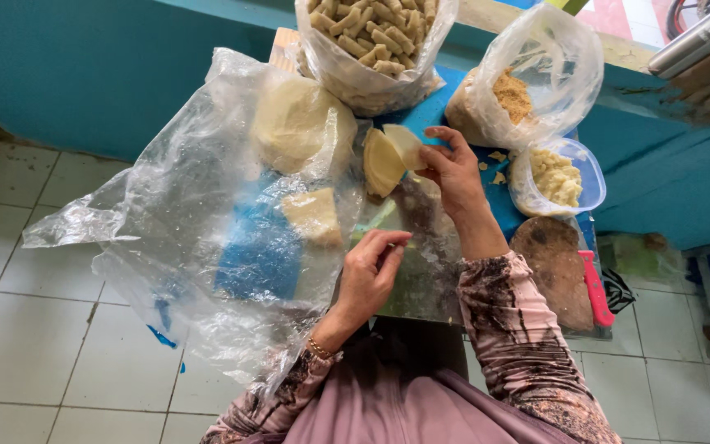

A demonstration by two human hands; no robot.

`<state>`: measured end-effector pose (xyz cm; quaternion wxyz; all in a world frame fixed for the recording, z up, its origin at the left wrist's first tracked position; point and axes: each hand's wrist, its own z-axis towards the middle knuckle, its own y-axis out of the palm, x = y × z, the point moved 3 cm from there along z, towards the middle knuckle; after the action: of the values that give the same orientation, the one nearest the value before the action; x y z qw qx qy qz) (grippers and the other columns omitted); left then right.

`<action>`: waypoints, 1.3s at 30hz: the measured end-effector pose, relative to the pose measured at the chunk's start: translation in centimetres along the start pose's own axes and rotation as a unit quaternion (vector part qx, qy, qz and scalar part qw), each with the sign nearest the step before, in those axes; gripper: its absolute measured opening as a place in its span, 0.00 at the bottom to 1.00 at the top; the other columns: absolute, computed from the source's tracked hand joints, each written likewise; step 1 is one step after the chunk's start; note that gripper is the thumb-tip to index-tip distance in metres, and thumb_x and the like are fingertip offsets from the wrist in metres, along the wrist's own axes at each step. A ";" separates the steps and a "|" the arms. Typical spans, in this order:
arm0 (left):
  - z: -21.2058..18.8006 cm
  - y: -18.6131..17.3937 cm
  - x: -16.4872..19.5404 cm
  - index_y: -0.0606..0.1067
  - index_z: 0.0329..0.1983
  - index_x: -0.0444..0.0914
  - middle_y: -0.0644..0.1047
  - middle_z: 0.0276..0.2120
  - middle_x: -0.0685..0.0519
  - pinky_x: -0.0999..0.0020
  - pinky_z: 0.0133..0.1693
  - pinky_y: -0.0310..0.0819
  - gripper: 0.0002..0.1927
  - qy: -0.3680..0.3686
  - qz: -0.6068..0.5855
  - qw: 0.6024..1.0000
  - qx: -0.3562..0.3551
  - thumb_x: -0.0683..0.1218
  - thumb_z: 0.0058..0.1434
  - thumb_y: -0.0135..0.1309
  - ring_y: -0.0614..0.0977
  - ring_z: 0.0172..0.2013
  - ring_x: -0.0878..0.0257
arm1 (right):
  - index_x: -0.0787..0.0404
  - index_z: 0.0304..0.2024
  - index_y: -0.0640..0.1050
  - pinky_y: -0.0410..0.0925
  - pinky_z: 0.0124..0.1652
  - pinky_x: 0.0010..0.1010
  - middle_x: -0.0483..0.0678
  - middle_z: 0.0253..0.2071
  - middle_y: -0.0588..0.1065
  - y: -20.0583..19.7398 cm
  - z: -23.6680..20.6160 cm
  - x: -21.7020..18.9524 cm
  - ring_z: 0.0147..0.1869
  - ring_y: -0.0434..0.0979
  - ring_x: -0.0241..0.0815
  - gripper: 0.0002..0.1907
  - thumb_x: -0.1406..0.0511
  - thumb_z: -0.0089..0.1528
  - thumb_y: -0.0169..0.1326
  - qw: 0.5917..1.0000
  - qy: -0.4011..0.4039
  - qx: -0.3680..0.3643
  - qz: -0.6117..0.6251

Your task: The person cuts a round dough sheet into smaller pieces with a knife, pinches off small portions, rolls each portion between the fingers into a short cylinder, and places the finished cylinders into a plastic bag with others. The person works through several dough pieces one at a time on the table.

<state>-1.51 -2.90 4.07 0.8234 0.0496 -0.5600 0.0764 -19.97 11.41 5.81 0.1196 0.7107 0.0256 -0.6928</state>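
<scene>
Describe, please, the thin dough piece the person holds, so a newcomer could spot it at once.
Start at the big clear bag of finger-shaped rolls at the top. Just below it, the right hand pinches a pale, thin dough sheet. Unlike the thick dough lumps under plastic to its left, it is flat and lifted.
</scene>
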 end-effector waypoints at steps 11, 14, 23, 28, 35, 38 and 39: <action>-0.4 1.2 -0.3 0.78 0.50 0.35 0.79 0.39 0.52 0.74 0.38 0.76 0.10 -0.050 -0.038 0.998 0.006 0.37 0.67 0.54 0.81 0.35 0.67 | 0.59 0.58 0.70 0.75 0.47 0.32 0.45 0.46 0.81 -6.9 -7.3 -2.1 0.49 0.83 0.38 0.17 0.72 0.68 0.55 0.943 -0.195 -0.018 -0.270; -0.8 1.1 0.2 0.79 0.49 0.35 0.80 0.43 0.49 0.70 0.38 0.76 0.11 -0.014 0.096 0.995 0.005 0.35 0.65 0.53 0.82 0.34 0.60 | 0.62 0.52 0.75 0.72 0.47 0.40 0.56 0.48 0.80 -4.9 -13.0 -1.5 0.49 0.81 0.54 0.15 0.73 0.62 0.58 0.780 -0.370 -0.076 -0.499; -1.0 3.7 0.5 0.77 0.53 0.38 0.75 0.57 0.48 0.53 0.56 0.65 0.21 0.212 0.368 0.891 -0.160 0.41 0.54 0.57 0.74 0.57 0.51 | 0.63 0.58 0.75 0.69 0.60 0.39 0.54 0.59 0.76 -6.8 -16.5 0.3 0.62 0.78 0.54 0.22 0.77 0.61 0.48 0.909 -0.159 -0.058 -0.382; -0.7 3.6 0.5 0.77 0.47 0.39 0.73 0.54 0.45 0.52 0.56 0.64 0.13 0.150 0.395 0.900 -0.109 0.43 0.58 0.59 0.73 0.56 0.50 | 0.52 0.62 0.76 0.62 0.66 0.42 0.50 0.67 0.71 -6.2 -15.4 -0.1 0.70 0.70 0.50 0.24 0.69 0.62 0.53 0.820 -0.205 -0.020 -0.534; -0.5 3.0 0.0 0.77 0.42 0.39 0.73 0.58 0.45 0.52 0.58 0.64 0.09 0.130 0.350 0.924 -0.086 0.43 0.58 0.60 0.74 0.58 0.49 | 0.44 0.67 0.73 0.38 0.70 0.68 0.50 0.76 0.58 -4.5 -14.8 1.1 0.78 0.53 0.56 0.31 0.43 0.65 0.47 0.645 -0.250 -0.070 -0.719; -0.3 2.9 -0.1 0.78 0.43 0.39 0.73 0.57 0.45 0.52 0.58 0.64 0.09 0.129 0.359 0.920 -0.089 0.44 0.59 0.60 0.74 0.58 0.48 | 0.40 0.68 0.72 0.36 0.70 0.69 0.49 0.76 0.59 -4.8 -14.3 1.3 0.79 0.51 0.57 0.32 0.41 0.64 0.46 0.633 -0.241 -0.063 -0.733; -0.3 2.9 -0.1 0.78 0.42 0.39 0.73 0.57 0.45 0.52 0.58 0.64 0.09 0.129 0.358 0.921 -0.088 0.44 0.59 0.60 0.74 0.58 0.48 | 0.39 0.67 0.72 0.36 0.69 0.70 0.49 0.75 0.59 -4.9 -14.3 1.2 0.79 0.51 0.58 0.32 0.41 0.63 0.46 0.634 -0.241 -0.061 -0.732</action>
<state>-1.78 0.04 3.87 0.8074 -0.2366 -0.4339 0.3222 -6.96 18.95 4.10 -0.3817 0.2576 0.5501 -0.6966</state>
